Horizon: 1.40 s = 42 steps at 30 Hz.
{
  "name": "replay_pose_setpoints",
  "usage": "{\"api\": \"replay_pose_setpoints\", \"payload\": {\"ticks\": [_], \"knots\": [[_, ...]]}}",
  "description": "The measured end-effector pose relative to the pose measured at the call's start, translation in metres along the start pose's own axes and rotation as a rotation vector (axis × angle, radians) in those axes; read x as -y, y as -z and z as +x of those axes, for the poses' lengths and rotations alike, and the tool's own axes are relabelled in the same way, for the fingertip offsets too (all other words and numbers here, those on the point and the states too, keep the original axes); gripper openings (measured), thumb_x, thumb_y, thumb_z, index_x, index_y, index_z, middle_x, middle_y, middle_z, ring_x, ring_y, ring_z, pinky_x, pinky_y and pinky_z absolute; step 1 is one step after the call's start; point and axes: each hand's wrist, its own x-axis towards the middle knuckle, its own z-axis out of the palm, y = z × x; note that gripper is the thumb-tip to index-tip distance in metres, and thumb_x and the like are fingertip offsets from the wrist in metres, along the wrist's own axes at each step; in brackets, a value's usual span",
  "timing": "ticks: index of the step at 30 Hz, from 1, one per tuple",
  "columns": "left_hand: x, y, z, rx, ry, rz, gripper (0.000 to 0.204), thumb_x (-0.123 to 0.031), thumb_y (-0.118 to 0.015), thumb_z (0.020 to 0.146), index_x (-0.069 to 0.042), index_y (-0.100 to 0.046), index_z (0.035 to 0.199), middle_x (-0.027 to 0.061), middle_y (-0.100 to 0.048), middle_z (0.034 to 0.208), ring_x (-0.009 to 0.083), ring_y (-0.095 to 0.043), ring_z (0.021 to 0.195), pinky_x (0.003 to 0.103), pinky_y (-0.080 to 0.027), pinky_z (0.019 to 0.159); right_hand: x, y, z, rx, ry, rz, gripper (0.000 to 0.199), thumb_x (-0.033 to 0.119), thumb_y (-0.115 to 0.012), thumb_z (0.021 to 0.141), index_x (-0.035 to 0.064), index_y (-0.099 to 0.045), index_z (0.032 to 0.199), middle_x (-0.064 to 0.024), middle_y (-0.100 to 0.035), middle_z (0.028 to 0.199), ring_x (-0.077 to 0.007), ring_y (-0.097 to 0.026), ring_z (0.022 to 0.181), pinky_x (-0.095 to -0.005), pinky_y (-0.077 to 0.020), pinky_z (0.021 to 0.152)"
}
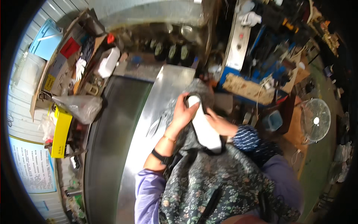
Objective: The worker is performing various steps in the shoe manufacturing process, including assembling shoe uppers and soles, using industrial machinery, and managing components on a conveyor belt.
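A long white shoe sole lies lengthwise in front of my body, its near end close to my flowered apron. My left hand grips its far end, with the thumb laid over the white face. Along the right edge, my right hand is closed against the sole, its fingertips partly hidden. Dark material shows around the far end; I cannot make out whether it is a shoe's upper. Beneath and beyond is something grey and crumpled, perhaps cloth or plastic.
A shiny metal surface borders a dark conveyor belt on the left. Several dark shoes stand at the far end. Left shelving holds a yellow box and a plastic bag. A fan stands right, past a blue machine.
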Motion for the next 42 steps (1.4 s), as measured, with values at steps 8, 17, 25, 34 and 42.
{"api": "replay_pose_setpoints", "payload": {"ticks": [8, 17, 25, 34, 42], "knots": [[-0.043, 0.000, -0.028, -0.195, 0.289, -0.762, 0.059, -0.040, -0.040, 0.103, 0.005, -0.040, 0.142, 0.0187, -0.049, 0.140, 0.0239, -0.047, 0.129, 0.036, -0.034, 0.111, -0.005, -0.019, -0.018, 0.022, -0.027, 0.383, 0.066, 0.028, -0.043, 0.105, -0.0049, -0.011, 0.152, -0.0273, -0.025, 0.154, -0.0324, -0.027, 0.144, -0.0356, -0.0254, 0.115], [-0.026, 0.018, -0.028, -0.062, 0.065, 0.839, 0.043, -0.033, -0.035, 0.103, 0.005, -0.056, 0.104, 0.0298, -0.065, 0.083, 0.0490, -0.063, 0.077, 0.053, -0.052, 0.070, 0.006, -0.032, -0.005, -0.063, 0.005, 0.280, 0.073, 0.029, -0.046, 0.102, -0.0119, -0.006, 0.148, -0.0394, -0.021, 0.149, -0.0470, -0.028, 0.140, -0.0431, -0.0284, 0.113], [-0.004, -0.008, -0.106, -0.153, -0.056, 0.672, 0.036, -0.022, -0.042, 0.100, 0.006, -0.049, 0.122, 0.0307, -0.058, 0.114, 0.0470, -0.056, 0.106, 0.048, -0.046, 0.091, -0.009, -0.050, -0.010, -0.167, -0.018, 0.321, 0.068, 0.026, -0.042, 0.104, -0.0077, -0.003, 0.150, -0.0310, -0.028, 0.150, -0.0406, -0.035, 0.138, -0.0405, -0.0324, 0.110], [-0.032, -0.004, -0.011, 0.079, 0.354, -0.703, 0.066, -0.058, -0.032, 0.102, -0.005, -0.047, 0.139, 0.0149, -0.054, 0.132, 0.0224, -0.053, 0.120, 0.036, -0.040, 0.106, -0.016, -0.015, -0.030, -0.001, 0.179, -0.018, 0.070, 0.040, -0.034, 0.105, -0.0065, -0.009, 0.151, -0.0324, -0.026, 0.151, -0.0376, -0.031, 0.141, -0.0396, -0.0265, 0.114], [-0.039, -0.019, 0.010, 0.114, 0.238, -0.170, 0.028, -0.034, -0.058, 0.096, -0.008, -0.059, 0.106, 0.0041, -0.064, 0.092, 0.0167, -0.060, 0.085, 0.031, -0.048, 0.082, -0.005, 0.039, 0.074, 0.183, 0.075, 1.184, 0.060, 0.046, -0.037, 0.104, 0.0014, -0.043, 0.143, -0.0113, -0.046, 0.145, -0.0179, -0.041, 0.134, -0.0304, -0.0315, 0.112]]}}
